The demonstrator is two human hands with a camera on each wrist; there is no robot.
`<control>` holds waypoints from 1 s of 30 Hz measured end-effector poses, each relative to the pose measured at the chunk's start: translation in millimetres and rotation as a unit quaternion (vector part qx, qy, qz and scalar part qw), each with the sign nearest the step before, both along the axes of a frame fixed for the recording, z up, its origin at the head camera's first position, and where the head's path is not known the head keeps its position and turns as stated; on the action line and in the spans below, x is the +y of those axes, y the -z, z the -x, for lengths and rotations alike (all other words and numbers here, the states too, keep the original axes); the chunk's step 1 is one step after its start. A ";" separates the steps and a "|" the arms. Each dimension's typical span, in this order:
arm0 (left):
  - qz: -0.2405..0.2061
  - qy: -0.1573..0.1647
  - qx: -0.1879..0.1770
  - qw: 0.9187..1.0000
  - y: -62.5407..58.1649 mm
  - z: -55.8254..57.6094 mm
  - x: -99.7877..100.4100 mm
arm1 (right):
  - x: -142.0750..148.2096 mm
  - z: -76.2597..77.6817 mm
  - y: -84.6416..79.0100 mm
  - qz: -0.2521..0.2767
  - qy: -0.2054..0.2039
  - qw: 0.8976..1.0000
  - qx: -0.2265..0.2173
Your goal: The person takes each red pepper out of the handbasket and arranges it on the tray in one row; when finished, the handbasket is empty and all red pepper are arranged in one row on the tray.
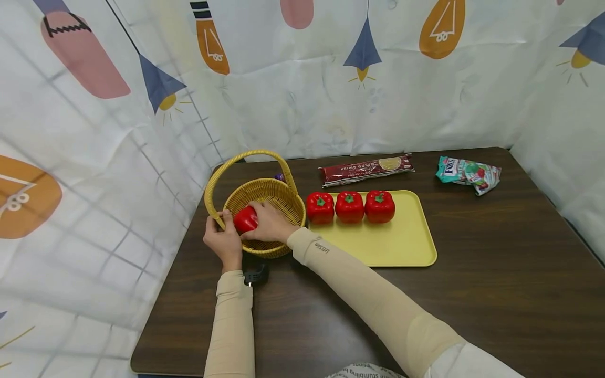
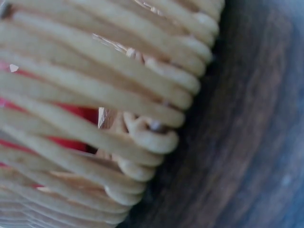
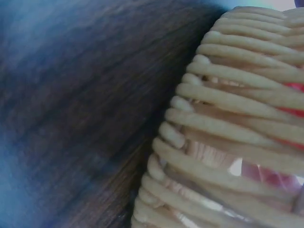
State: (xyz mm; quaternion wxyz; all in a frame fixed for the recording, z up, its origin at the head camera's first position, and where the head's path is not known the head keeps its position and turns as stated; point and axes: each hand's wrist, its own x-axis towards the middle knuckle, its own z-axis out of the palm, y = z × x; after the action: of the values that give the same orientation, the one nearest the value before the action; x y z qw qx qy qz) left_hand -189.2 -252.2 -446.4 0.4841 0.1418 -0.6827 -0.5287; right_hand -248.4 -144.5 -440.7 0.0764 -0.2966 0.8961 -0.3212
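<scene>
A yellow wicker basket [image 1: 283, 195] with a tall arched handle stands on the left of the table. My left hand [image 1: 224, 241] grips it at the left side, where the handle meets the rim. Inside, my right hand [image 1: 268, 222] holds a glossy red bell pepper [image 1: 245, 220], partly covered by the fingers. Right beside the basket, three red bell peppers with green stems, the middle one [image 1: 349, 208] among them, sit in a row on a yellow tray [image 1: 402, 247]. Both wrist views show the basket's weave [image 2: 95, 90] close up, with red showing through the gaps.
Behind the tray lies a long dark red snack packet [image 1: 366, 170]. A teal candy bag [image 1: 468, 173] is at the back right. Something small and purple [image 1: 279, 177] shows behind the basket. Printed curtains [image 1: 302, 105] border the dark wooden table [image 1: 496, 252] at the back and sides.
</scene>
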 end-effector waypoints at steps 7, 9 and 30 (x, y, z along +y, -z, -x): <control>0.008 -0.008 0.015 1.000 -2.4 1.0 2.4 | 7.2 -1.5 -6.5 -0.009 0.042 0.999 0.002; 0.008 -0.009 0.014 1.000 -2.6 0.8 1.8 | 11.7 -2.1 -10.2 -0.003 0.047 0.999 -0.006; -0.004 -0.004 0.016 1.000 1.4 3.8 0.1 | 96.6 -26.7 -56.6 0.115 -0.003 0.993 0.012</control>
State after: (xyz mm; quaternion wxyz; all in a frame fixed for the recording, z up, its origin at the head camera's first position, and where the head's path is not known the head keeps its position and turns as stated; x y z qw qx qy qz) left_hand -193.0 -252.1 -447.9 0.4966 0.1374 -0.6722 -0.5317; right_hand -221.8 -47.9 -384.1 0.0316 -0.3096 0.8533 -0.4183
